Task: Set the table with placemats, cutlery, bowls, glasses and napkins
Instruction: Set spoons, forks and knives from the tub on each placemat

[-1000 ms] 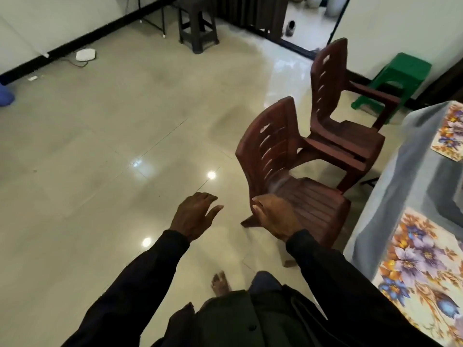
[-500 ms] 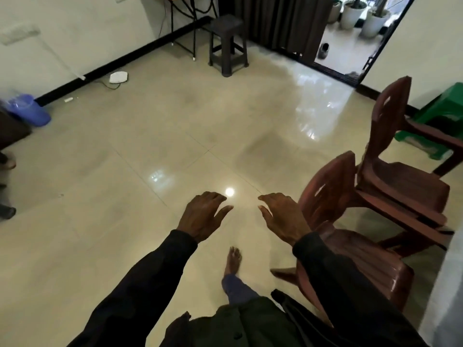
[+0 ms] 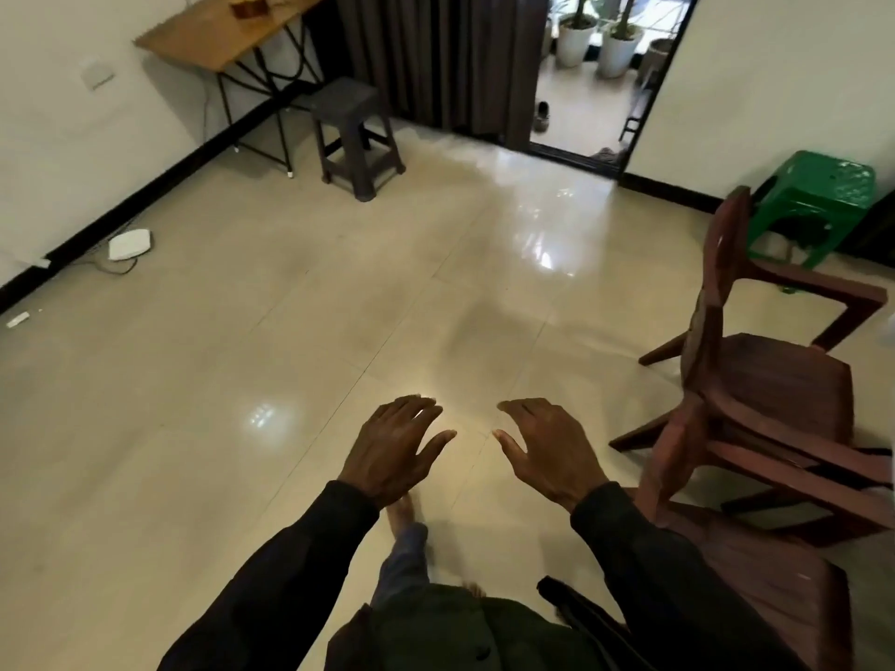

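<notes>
Tableware is nowhere in view: no placemats, cutlery, bowls, glasses or napkins show, and neither does the dining bench they belong on. Both hands carry nothing. The left hand (image 3: 394, 445) and the right hand (image 3: 547, 450) are held out in front, palms down over the floor (image 3: 242, 355), near each other but apart, their fingers (image 3: 416, 404) spread and relaxed.

My reading is that this is a walk between placements, most likely a trip to fetch the next items. The next move calls for finding where the supplies are kept and gripping one batch. The small wooden bench (image 3: 218, 31) against the far wall holds a brownish object (image 3: 249, 4), too small to identify, so I cannot tell whether it is the source.

A bare foot (image 3: 404, 513) steps on the tiles below the left hand. Two brown chairs stand on the right, the nearer chair (image 3: 755, 598) just beside the right sleeve and the farther chair (image 3: 775, 380) beyond it; they narrow the path on that side. A dark stool (image 3: 351, 133) stands in front of the wooden bench, a green stool (image 3: 818, 186) sits in the right corner, and a white device (image 3: 128, 244) with a cable lies by the left wall. A curtain (image 3: 445, 55) and an open doorway (image 3: 595, 89) lie ahead.
</notes>
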### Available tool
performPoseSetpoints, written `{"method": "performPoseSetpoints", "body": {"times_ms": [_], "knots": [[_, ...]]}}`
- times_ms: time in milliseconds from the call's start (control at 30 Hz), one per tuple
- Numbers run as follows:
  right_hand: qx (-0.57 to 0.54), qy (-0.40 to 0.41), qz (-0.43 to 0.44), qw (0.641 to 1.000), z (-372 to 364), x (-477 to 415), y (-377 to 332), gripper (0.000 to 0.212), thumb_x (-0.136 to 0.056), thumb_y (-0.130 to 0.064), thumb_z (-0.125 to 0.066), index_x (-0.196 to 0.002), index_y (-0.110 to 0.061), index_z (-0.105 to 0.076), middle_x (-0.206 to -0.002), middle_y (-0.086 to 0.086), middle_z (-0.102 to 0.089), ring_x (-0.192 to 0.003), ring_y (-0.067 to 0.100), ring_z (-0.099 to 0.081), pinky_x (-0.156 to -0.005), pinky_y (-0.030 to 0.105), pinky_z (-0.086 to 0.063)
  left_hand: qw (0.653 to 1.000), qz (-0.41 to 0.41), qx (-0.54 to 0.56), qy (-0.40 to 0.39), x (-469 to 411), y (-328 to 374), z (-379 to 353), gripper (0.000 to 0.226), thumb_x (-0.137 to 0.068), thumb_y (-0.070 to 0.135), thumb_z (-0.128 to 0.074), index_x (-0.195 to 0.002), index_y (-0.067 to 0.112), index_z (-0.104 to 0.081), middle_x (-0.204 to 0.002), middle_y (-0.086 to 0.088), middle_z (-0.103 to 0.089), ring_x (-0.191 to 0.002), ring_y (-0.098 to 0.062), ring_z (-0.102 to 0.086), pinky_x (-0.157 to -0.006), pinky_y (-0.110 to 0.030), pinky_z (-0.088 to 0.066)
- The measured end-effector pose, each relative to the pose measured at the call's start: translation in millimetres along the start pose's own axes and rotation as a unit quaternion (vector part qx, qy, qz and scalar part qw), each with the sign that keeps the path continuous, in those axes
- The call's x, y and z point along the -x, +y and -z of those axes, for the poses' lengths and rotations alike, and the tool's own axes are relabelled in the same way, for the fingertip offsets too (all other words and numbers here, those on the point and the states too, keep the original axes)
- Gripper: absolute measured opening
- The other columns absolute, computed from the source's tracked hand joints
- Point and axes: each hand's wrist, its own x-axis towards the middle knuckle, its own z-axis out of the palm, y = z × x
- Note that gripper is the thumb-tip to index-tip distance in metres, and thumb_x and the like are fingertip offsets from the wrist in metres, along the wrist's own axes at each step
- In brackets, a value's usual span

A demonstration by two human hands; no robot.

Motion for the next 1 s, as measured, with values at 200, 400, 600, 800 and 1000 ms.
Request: {"method": "performPoseSetpoints", "body": {"times_ms": [200, 400, 600, 800, 1000], "knots": [[0.025, 0.03, -0.073, 0.997, -9.4, -103.4, 29.8, 0.031, -0.093, -0.034, -0.069, -0.118, -0.016, -0.068, -0.112, 0.001, -0.072, -0.101, 0.02, -0.069, -0.084, 0.035, -0.056, 0.997, -0.076, 0.024, 0.016, -123.4, -77.5, -15.2, 0.034, -0.099, 0.044, -0.061, -0.111, 0.014, -0.072, -0.113, -0.001, -0.073, -0.103, -0.021, -0.069, -0.083, -0.034, -0.054], [0.048, 0.059, -0.136, 0.988, -4.1, -182.7, 47.4, 0.051, -0.096, -0.045, -0.061, -0.138, -0.017, -0.058, -0.139, 0.004, -0.062, -0.129, 0.022, -0.057, -0.111, 0.036, -0.04, 0.985, -0.165, 0.051, -0.022, -246.5, -133.5, -18.3, 0.049, -0.103, 0.051, -0.051, -0.129, 0.014, -0.068, -0.14, -0.007, -0.064, -0.134, -0.025, -0.057, -0.112, -0.041, -0.046], [0.052, 0.047, -0.178, 0.981, 3.8, -249.0, 92.6, 0.062, -0.099, -0.055, -0.048, -0.149, -0.019, -0.046, -0.154, 0.004, -0.047, -0.147, 0.022, -0.038, -0.122, 0.043, -0.029, 0.968, -0.238, 0.068, -0.041, -363.7, -145.4, -42.3, 0.054, -0.104, 0.053, -0.048, -0.135, 0.013, -0.065, -0.145, -0.008, -0.06, -0.142, -0.025, -0.05, -0.119, -0.042, -0.039], [0.052, 0.08, -0.23, 0.969, 9.6, -309.7, 188.2, 0.057, -0.098, -0.053, -0.049, -0.143, -0.018, -0.053, -0.145, 0.005, -0.057, -0.136, 0.024, -0.052, -0.114, 0.045, -0.041, 0.957, -0.276, 0.084, -0.031, -485.6, -126.6, -92.0, 0.045, -0.101, 0.047, -0.059, -0.13, 0.014, -0.069, -0.137, -0.006, -0.066, -0.133, -0.026, -0.058, -0.109, -0.044, -0.049], [0.065, 0.134, -0.254, 0.956, 48.2, -365.3, 294.9, 0.044, -0.096, -0.038, -0.062, -0.132, -0.014, -0.061, -0.129, 0.005, -0.066, -0.12, 0.022, -0.061, -0.105, 0.037, -0.047, 0.951, -0.3, 0.07, -0.01, -604.4, -88.7, -127.9, 0.039, -0.1, 0.045, -0.06, -0.124, 0.015, -0.072, -0.13, -0.005, -0.07, -0.123, -0.024, -0.064, -0.101, -0.04, -0.053]]}}
